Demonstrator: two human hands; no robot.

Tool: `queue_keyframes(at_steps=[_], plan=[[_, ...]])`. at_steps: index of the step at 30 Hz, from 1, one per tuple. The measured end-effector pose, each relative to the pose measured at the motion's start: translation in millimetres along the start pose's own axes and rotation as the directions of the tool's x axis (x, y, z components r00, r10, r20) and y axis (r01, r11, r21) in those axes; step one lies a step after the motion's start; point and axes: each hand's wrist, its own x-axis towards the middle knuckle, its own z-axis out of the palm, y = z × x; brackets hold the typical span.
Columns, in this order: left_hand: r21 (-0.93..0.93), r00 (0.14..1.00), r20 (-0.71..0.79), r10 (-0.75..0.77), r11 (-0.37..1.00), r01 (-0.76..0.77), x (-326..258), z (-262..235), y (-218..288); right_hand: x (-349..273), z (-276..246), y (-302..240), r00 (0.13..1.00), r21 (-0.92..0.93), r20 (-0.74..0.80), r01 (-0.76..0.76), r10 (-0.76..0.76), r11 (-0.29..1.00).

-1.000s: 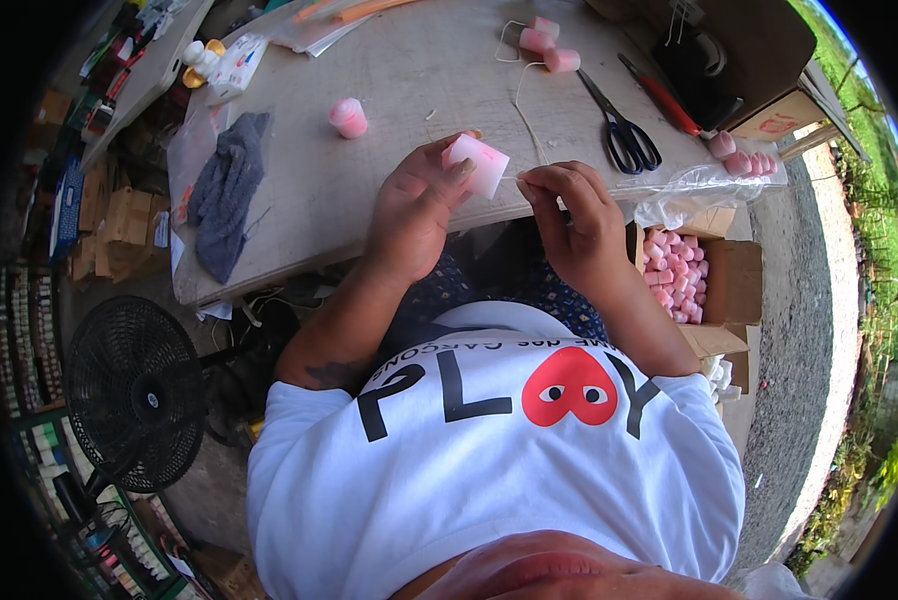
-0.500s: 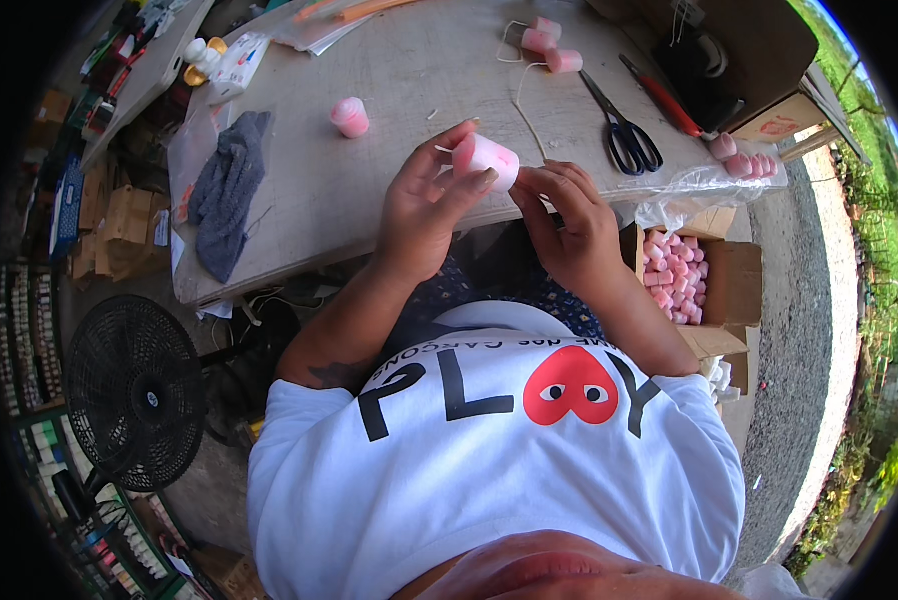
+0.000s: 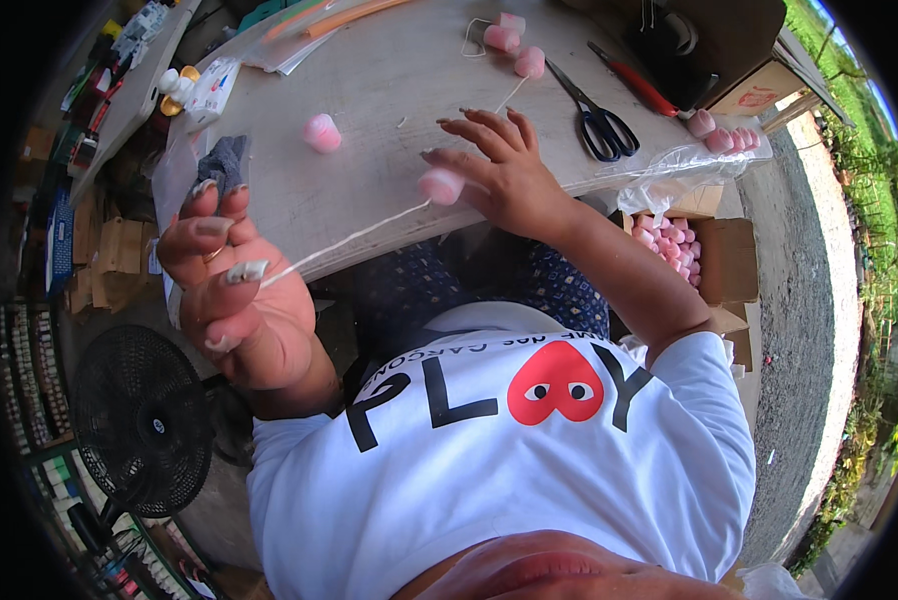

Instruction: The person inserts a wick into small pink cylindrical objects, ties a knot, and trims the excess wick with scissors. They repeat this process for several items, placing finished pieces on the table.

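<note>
A pale string (image 3: pixel 354 235) stretches taut across the near edge of the table, and my left hand (image 3: pixel 244 300) pinches its left end. The string runs to a short pink-and-white cylinder (image 3: pixel 441 186), held at the fingers of my right hand (image 3: pixel 509 175), whose other fingers are spread. Beyond that hand the string continues toward a pink cylinder (image 3: pixel 530 63) lying at the back with two others. Another pink cylinder (image 3: pixel 322 133) stands alone on the table, left of my right hand. The thumb of my right hand is partly hidden.
Black-handled scissors (image 3: pixel 605 132) and a red-handled tool (image 3: pixel 644 85) lie on the table's right side. More pink cylinders (image 3: pixel 734 142) rest on clear plastic there. Below, a cardboard box (image 3: pixel 726 258) holds many. A grey cloth (image 3: pixel 226 163) lies left; a black fan (image 3: pixel 141 420) stands beside me.
My left hand has let go of the cylinder and moved left and nearer, drawing the string out. My right hand has shifted left and now has the cylinder. The strung cylinders at the back moved slightly.
</note>
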Motion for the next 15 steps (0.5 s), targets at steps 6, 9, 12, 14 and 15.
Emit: queue_keyframes(at_steps=[6,9,12,14,15], plan=[[0.175,0.986,0.130,-0.106,0.981,0.082,-7.6,16.2,-1.6,52.9,26.4,83.4,0.904,-0.307,-0.305,-0.392,0.300,0.867],[0.199,0.927,0.054,-0.371,0.914,0.355,-24.9,32.5,-14.4,54.7,-12.9,15.4,0.958,0.452,-0.229,-0.055,0.175,0.890],[0.212,0.902,0.094,-0.422,0.894,0.396,-29.0,42.5,-31.9,13.8,-31.7,-52.9,0.986,0.892,0.105,-0.151,0.129,0.426],[0.226,0.893,0.134,-0.430,0.890,0.395,-22.9,49.4,-34.6,-3.6,-29.7,-59.7,0.969,0.907,0.154,-0.217,0.193,0.361],[0.219,0.892,0.149,-0.427,0.894,0.391,-22.8,50.7,-39.0,-11.0,-33.0,-55.8,0.949,0.894,0.206,-0.281,0.237,0.348]])
